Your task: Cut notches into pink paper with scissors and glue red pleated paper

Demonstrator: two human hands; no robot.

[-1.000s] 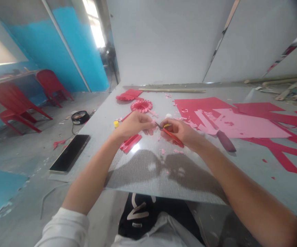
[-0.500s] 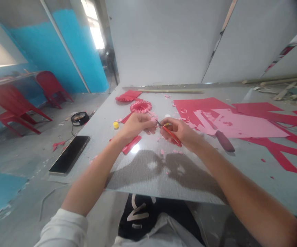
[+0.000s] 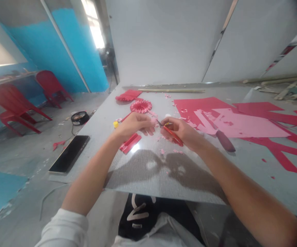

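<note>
My left hand [image 3: 134, 124] is closed in a pinch on a small pink paper piece [image 3: 153, 122] over the grey tabletop [image 3: 148, 171]. My right hand [image 3: 180, 132] grips red-handled scissors [image 3: 173, 134], their dark tips pointing left at that paper piece. Small pink scraps [image 3: 167, 151] lie on the table below the hands. A folded red paper strip [image 3: 130, 142] rests just under my left wrist.
A red paper rosette [image 3: 141, 106] and folded red paper [image 3: 128, 95] lie farther back. Red and pink sheets [image 3: 241, 123] cover the right side, with a dark-handled knife [image 3: 224, 140] on them. A phone [image 3: 69, 153] sits at the left edge, near a yellow cap [image 3: 115, 124]. Red chairs [image 3: 17, 106] stand left.
The hands have stayed almost in place; the scissors and the pinched paper shifted only slightly between the fingers.
</note>
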